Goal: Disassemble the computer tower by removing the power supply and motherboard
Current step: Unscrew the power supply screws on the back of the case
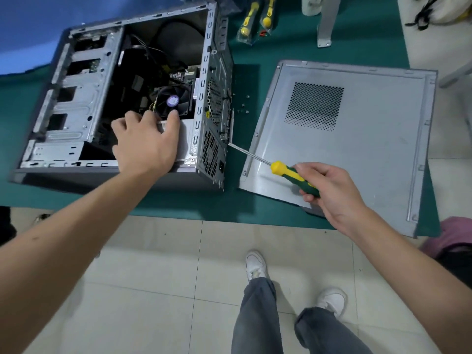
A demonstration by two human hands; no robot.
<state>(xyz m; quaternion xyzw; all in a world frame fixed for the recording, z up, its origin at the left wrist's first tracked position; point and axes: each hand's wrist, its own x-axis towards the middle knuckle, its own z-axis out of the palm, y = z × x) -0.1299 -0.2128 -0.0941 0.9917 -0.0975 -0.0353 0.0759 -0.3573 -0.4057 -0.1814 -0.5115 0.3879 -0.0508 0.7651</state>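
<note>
On the green mat (178,205), an open computer tower (122,98) lies on its side.
Inside the tower, the left hand (145,141) rests spread-fingered on the grey power supply (185,139), just below the CPU fan (173,100). Right of the tower, the right hand (329,190) grips a yellow-green screwdriver (293,175), tip at the tower's rear panel, above the removed side panel (357,139).

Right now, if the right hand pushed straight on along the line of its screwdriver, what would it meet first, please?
Probably the back panel of the computer case: the screwdriver in the right hand already has its tip there, by the power supply.
</note>
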